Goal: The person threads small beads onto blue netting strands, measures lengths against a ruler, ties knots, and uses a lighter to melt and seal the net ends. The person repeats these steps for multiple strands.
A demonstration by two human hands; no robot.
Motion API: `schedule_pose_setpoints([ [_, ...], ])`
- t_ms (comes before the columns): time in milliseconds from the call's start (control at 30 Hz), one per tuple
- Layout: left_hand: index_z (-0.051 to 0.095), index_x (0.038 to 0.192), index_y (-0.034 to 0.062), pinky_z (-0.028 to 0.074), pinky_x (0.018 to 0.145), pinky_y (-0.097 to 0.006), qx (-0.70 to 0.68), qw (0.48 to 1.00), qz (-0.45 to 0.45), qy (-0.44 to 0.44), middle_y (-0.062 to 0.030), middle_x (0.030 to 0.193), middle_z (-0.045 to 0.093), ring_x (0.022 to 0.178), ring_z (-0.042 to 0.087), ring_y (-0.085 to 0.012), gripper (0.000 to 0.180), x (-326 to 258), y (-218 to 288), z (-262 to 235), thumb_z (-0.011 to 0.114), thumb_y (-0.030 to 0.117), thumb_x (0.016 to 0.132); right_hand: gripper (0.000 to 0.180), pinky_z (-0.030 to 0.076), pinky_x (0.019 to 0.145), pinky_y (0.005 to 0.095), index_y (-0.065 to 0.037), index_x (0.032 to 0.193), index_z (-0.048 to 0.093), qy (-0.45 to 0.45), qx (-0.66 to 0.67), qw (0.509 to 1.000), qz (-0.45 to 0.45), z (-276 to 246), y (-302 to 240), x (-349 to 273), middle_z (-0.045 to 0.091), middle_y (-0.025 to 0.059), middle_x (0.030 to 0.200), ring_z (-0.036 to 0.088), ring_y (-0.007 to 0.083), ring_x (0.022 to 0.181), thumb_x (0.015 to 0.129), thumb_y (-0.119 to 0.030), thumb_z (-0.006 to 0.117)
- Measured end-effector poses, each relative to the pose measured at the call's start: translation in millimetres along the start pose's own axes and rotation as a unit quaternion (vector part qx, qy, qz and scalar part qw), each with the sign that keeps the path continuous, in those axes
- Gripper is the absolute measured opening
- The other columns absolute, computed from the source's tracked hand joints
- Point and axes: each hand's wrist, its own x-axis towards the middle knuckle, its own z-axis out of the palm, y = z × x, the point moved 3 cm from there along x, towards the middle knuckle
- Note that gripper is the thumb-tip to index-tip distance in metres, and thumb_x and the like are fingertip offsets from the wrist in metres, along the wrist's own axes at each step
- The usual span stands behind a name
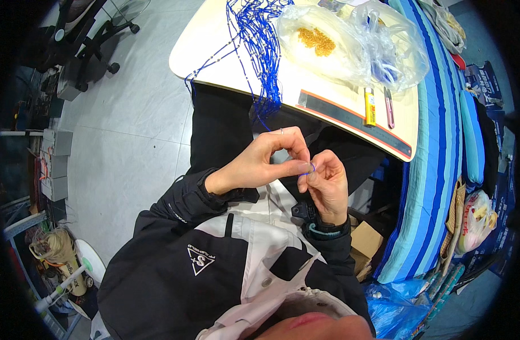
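Note:
My left hand (pixel 265 161) and my right hand (pixel 328 184) meet in front of my chest. Both are closed in a pinch on a thin blue cord (pixel 314 169), which bends in a small curve between the fingertips. The rest of that cord is hidden by my fingers. Just beyond my left hand, a thick bundle of blue beaded cords (pixel 265 59) lies across the table (pixel 209 34) and hangs over its near edge. Small gold beads (pixel 316 42) sit heaped in a clear plastic bag (pixel 291 28) to the right of the bundle.
Along the table's near edge lies a black ruler with orange edges (pixel 339 116). A yellow tube (pixel 370 107) and a slim pink tool (pixel 390 107) rest by it. A blue striped bed cover (pixel 435 170) borders the right side. An office chair (pixel 96 39) stands far left.

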Motion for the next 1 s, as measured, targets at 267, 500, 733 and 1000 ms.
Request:
schedule_pose_setpoints([
  [267,0.061,0.083,0.0028,0.041,0.070,-0.034,0.279,0.943,0.169,0.069,-0.0088,0.083,0.054,0.080,0.052,-0.0268,0.013,-2.3,21.4,-1.4,0.070,0.001,0.074,0.011,0.060,0.079,0.0316,0.002,0.094,0.058,0.092,-0.125,0.987,-0.041,7.3,-8.3,-2.5,0.069,0.0140,0.094,0.070,0.0192,0.083,0.088,0.003,0.066],
  [500,0.062,0.083,0.0024,0.045,0.067,-0.033,0.317,0.921,0.192,0.119,-0.0098,0.085,0.058,0.077,0.058,-0.0271,0.012,-7.0,21.4,4.8,0.070,-0.001,0.074,0.010,0.058,0.079,0.0311,0.003,0.090,0.057,0.129,-0.159,0.973,-0.111,10.6,-5.3,-0.7,0.069,0.0169,0.094,0.070,0.0187,0.083,0.086,0.010,0.064],
  [733,0.070,0.096,-0.0013,0.051,0.069,-0.023,0.126,0.981,0.027,0.145,-0.0088,0.095,0.063,0.082,0.062,-0.0122,0.015,-15.1,0.2,5.2,0.070,-0.004,0.081,0.012,0.058,0.078,0.0300,0.002,0.088,0.057,0.132,-0.172,0.967,-0.137,11.6,-4.9,-1.9,0.069,0.0173,0.093,0.069,0.0176,0.082,0.085,0.011,0.064],
  [1000,0.067,0.092,-0.0044,0.052,0.074,-0.023,-0.026,0.985,-0.040,0.163,-0.0074,0.094,0.061,0.083,0.062,-0.0120,0.008,-18.1,-5.7,7.5,0.069,-0.004,0.084,0.014,0.056,0.075,0.0274,0.002,0.087,0.057,0.137,-0.238,0.945,-0.180,16.1,-3.8,-2.4,0.069,0.0172,0.093,0.068,0.0156,0.081,0.083,0.013,0.065],
])
